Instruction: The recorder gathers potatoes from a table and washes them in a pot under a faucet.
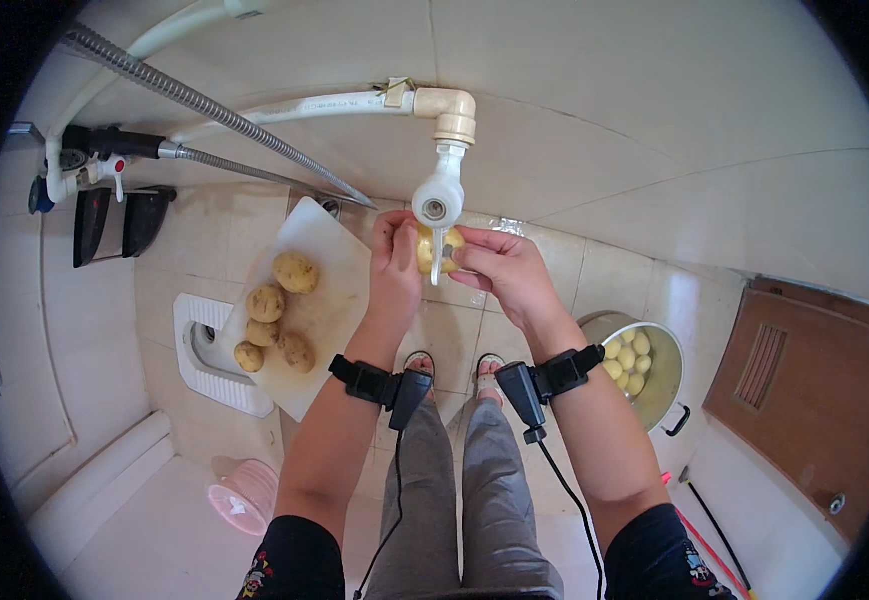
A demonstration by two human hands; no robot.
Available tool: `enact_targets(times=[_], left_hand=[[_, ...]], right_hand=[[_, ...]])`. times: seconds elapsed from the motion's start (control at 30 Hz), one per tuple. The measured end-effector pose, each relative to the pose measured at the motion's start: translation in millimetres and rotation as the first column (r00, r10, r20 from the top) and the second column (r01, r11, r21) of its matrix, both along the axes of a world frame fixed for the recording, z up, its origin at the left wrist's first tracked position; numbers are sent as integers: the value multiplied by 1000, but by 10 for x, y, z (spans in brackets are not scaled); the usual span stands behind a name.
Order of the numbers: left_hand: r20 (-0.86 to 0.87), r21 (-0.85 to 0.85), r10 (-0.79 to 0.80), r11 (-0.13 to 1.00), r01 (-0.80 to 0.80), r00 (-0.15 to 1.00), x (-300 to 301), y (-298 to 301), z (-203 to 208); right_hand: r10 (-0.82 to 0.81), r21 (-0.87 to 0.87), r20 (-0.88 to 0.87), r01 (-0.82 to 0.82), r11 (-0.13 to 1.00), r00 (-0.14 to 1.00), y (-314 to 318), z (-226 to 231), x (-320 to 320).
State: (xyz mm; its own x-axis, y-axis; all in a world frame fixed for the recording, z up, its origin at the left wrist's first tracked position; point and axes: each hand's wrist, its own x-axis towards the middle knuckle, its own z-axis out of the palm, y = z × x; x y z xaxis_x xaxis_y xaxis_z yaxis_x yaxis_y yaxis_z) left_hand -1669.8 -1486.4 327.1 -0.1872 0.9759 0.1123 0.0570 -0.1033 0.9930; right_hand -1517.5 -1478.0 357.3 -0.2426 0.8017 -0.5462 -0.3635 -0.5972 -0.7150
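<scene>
Both hands are up under a white plastic tap (437, 195), closed around one yellow potato (426, 252). My left hand (394, 262) grips its left side with the fingers curled. On the other side, the thumb and fingers of my right hand (514, 265) pinch it. A small grey patch shows by the right thumb; I cannot make out what it is. The tap's lever covers part of the potato. Left of my hands, several unpeeled brown potatoes (296, 272) rest on a white board (339, 290). To the right, several pale peeled potatoes (626, 362) sit inside a metal pot (666, 375).
A squat toilet (219, 390) lies partly under the board. White pipe (324, 103) and a metal hose (204, 105) run along the wall. A pink basket (244, 497) stands at lower left. At right are a brown door (769, 360) and a red-handled pole (709, 550).
</scene>
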Motion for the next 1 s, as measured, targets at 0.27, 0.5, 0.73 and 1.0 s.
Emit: enact_targets(times=[0.27, 0.5, 0.73, 1.0], left_hand=[[-24, 8, -3, 1000, 3, 1000, 16, 21, 37], [-259, 109, -11, 993, 41, 966, -33, 45, 18], [53, -116, -1, 993, 8, 999, -1, 27, -23], [125, -155, 21, 988, -2, 992, -4, 61, -73]], right_hand=[[-11, 1, 12, 11, 1000, 1000, 17, -5, -3], [-27, -12, 37, 28, 1000, 999, 33, 28, -25], [-25, -10, 32, 25, 1000, 999, 33, -19, -28], [6, -13, 64, -5, 1000, 998, 74, 17, -32]])
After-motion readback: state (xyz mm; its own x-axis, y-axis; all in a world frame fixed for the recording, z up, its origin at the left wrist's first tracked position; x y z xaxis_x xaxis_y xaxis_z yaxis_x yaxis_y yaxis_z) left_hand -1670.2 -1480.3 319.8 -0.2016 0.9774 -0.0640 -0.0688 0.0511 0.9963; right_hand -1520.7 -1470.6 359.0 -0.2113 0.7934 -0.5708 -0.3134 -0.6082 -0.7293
